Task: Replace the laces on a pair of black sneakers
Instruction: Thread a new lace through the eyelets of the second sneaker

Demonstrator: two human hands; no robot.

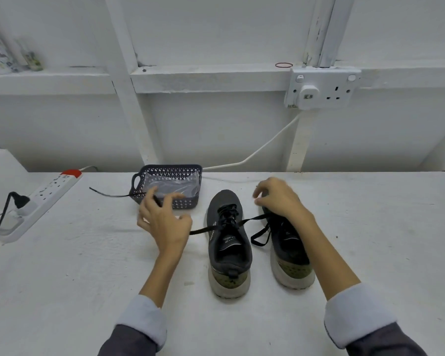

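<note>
We see the left hand [165, 223] with its fingers curled and a black lace [203, 230] pinched between the thumb and fingers; blur keeps us from telling which fingers press it. From that hand the lace seems to run 2 ways. A free end trails left across the worktop [88, 265] in front of the basket. The other stretch goes right, taut, over the laced throat of the left sneaker [229, 242] toward the right sneaker [290, 253], where it passes under the right hand [280, 201]. That hand lies over the toe of the right sneaker with its fingers bent down; we cannot tell whether it grips the shoe, the lace or nothing. A slack loop of lace hangs between the 2 sneakers. They stand side by side but apart near the middle of the worktop, heels toward the near edge and toes toward the far edge.

Beyond the left hand, at the far edge, sits a dark openwork basket [185, 202] holding a clear plastic bag [172, 183] with something dark inside. Toward the far left corner a white power strip [52, 191] lies aslant, with a black plug [19, 200] in it. On the wall behind we see a white double socket [321, 88], and a white cable [267, 145] drops from it to the worktop.
</note>
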